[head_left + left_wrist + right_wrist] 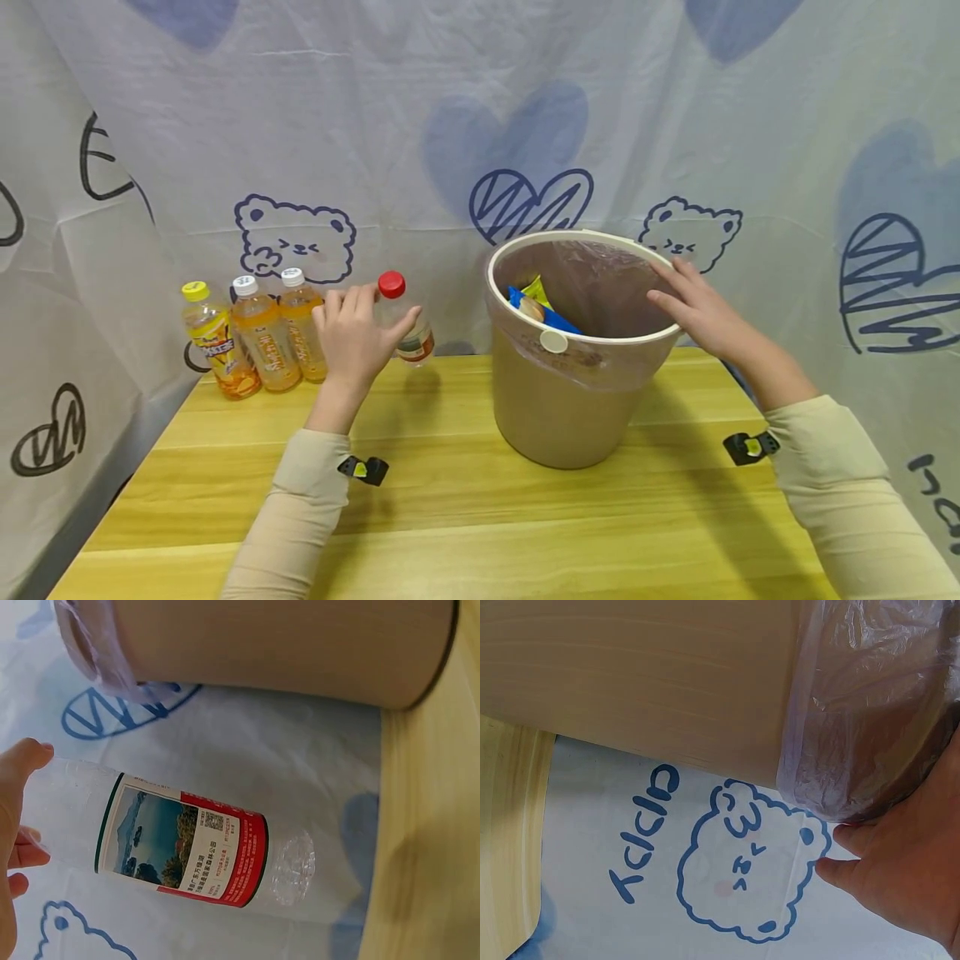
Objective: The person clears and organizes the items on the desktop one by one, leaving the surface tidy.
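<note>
White printed backdrop sheet (420, 100), hearts and bears in blue, behind a wood-grain tabletop (450, 533). Left hand (351, 333): grasps a clear red-capped bottle (416, 343), centre-left of frame, its base off the tabletop. Right hand (701, 310): unclenched, laid over the rim of a beige plastic-lined bin (562, 417), right of centre. Inside the bin: blue snack packet (558, 322). Left of frame, upright: one yellow-capped drink bottle (222, 354), two white-capped drink bottles (267, 350).
</note>
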Demonstrator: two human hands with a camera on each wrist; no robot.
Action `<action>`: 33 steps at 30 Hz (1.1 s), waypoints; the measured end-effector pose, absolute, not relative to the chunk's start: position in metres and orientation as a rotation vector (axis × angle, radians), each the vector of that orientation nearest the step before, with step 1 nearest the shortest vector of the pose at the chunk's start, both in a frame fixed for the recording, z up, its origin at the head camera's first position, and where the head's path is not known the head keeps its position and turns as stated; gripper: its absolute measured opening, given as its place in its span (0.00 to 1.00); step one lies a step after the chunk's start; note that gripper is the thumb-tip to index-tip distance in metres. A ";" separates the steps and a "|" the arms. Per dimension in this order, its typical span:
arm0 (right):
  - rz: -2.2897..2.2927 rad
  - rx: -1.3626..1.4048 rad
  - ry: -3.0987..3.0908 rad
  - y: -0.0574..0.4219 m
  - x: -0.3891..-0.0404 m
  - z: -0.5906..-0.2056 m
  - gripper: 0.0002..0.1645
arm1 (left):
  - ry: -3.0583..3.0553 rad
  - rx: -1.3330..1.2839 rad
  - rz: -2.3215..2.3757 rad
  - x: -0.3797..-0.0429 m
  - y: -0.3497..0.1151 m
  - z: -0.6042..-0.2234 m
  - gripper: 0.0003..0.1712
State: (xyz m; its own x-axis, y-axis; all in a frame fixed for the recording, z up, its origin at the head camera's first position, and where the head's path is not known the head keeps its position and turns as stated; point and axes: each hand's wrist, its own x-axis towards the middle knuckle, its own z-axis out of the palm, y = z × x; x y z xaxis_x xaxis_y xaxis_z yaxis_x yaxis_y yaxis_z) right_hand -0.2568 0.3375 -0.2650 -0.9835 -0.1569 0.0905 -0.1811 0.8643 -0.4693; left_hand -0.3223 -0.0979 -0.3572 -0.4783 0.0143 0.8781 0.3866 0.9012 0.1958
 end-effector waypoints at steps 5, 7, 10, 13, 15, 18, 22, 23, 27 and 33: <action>0.764 0.271 -2.985 0.338 -0.257 -0.265 0.40 | -1.991 -0.290 -0.540 -0.316 -0.094 -0.345 0.38; 0.760 0.270 -2.987 0.338 -0.256 -0.265 0.40 | -1.973 -0.282 -0.572 -0.313 -0.093 -0.340 0.38; 0.757 0.271 -2.985 0.338 -0.256 -0.265 0.41 | -1.951 -0.264 -0.619 -0.309 -0.093 -0.333 0.39; 0.757 0.275 -2.982 0.338 -0.257 -0.265 0.41 | -1.936 -0.244 -0.654 -0.305 -0.093 -0.327 0.41; 0.762 0.281 -2.979 0.338 -0.257 -0.265 0.40 | -1.925 -0.236 -0.671 -0.304 -0.094 -0.324 0.41; 0.760 0.289 -2.976 0.338 -0.257 -0.265 0.40 | -1.890 -0.230 -0.719 -0.303 -0.094 -0.320 0.40; 0.755 0.295 -2.974 0.338 -0.257 -0.264 0.40 | -1.836 -0.227 -0.807 -0.302 -0.094 -0.313 0.38; 0.755 0.295 -2.974 0.338 -0.257 -0.264 0.40 | -1.819 -0.226 -0.832 -0.302 -0.093 -0.311 0.37; 0.759 0.293 -2.972 0.338 -0.257 -0.265 0.40 | -1.764 -0.229 -0.921 -0.301 -0.093 -0.302 0.33; 0.761 0.288 -2.973 0.338 -0.257 -0.265 0.40 | -1.756 -0.225 -0.963 -0.298 -0.092 -0.288 0.33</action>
